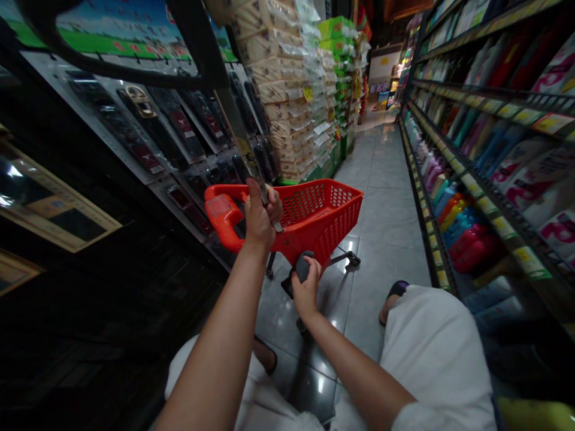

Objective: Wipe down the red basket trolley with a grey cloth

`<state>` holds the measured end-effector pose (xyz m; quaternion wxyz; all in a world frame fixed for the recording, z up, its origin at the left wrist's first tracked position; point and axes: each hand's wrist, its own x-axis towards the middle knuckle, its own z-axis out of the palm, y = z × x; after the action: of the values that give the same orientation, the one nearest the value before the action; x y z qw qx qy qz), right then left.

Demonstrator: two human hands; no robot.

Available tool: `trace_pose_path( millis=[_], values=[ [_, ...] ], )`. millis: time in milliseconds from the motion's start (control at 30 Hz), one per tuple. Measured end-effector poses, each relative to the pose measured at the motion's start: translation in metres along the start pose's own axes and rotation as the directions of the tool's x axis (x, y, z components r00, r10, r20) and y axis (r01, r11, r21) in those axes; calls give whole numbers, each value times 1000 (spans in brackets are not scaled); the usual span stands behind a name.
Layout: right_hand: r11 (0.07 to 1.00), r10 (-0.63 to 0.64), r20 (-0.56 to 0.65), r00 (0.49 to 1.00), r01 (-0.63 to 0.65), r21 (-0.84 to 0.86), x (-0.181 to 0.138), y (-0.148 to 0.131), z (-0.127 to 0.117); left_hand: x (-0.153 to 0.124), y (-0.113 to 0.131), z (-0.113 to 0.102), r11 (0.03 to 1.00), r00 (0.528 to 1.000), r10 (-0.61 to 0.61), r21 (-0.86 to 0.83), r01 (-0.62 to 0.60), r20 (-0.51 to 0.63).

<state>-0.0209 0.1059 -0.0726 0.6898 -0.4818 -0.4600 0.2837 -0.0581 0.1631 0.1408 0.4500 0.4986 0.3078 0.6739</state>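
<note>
A red plastic basket cart (317, 224) with perforated sides stands on small wheels in front of me, its thick red handle to the left. My left hand (261, 214) is closed around a worn metal bar (242, 140), thumb lying along it. The bar slants up toward a black loop grip (211, 57) close to the camera; its lower end reaches the basket's near side. Lower and to the right, my right hand (308, 282) grips a dark grey rounded piece (304, 267) below the basket. Its exact kind is unclear, and a black part shows beside it.
Packaged goods hang on a rack (179, 120) at left. Stacked cartons (287, 96) stand behind the cart. Shelves of bottles (462, 221) line the right side. A grey tiled aisle (381, 179) runs ahead. My knees flank the cart's near side.
</note>
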Motion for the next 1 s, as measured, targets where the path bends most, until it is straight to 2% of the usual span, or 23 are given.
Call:
trace_pose_path(
  millis=[100, 200, 300, 367, 500, 533, 700, 767, 867, 933, 1000],
  values=[
    [994, -110, 70, 992, 107, 37, 8, -28, 4, 0, 0, 0, 1000, 1000, 7, -12, -7, 5],
    [961, -273, 148, 951, 261, 96, 30, -59, 4, 0, 0, -1, 1000, 1000, 18, -5, -18, 11],
    [916, -400, 233, 886, 392, 82, 57, -62, -7, 0, 0, -1, 1000, 1000, 19, -7, -19, 22],
    [903, -415, 305, 857, 429, 25, 74, -52, -15, -1, 0, -1, 1000, 1000, 14, -3, -14, 17],
    [938, -321, 262, 910, 344, -46, 92, -41, -24, 0, 1, -1, 1000, 1000, -12, 10, 13, -15],
    [939, -319, 266, 910, 342, -41, 92, -43, -23, 0, 0, 0, 1000, 1000, -15, 7, 15, -18],
    [885, -418, 423, 804, 465, -7, 84, -57, -20, -1, -1, -2, 1000, 1000, -6, 11, 6, 4],
    [887, -410, 417, 811, 462, -27, 91, -50, -22, -2, 6, -6, 997, 999, -6, 80, 2, 49],
    [914, -342, 376, 861, 397, -79, 109, -31, -27, -5, 25, -18, 961, 980, -91, 274, 39, 179],
    [934, -296, 329, 897, 344, -98, 115, -25, -27, -5, 39, -28, 914, 941, -189, 400, 64, 281],
    [944, -285, 286, 915, 319, -81, 107, -29, -24, -3, 47, -37, 881, 895, -273, 466, 85, 353]
  ],
)
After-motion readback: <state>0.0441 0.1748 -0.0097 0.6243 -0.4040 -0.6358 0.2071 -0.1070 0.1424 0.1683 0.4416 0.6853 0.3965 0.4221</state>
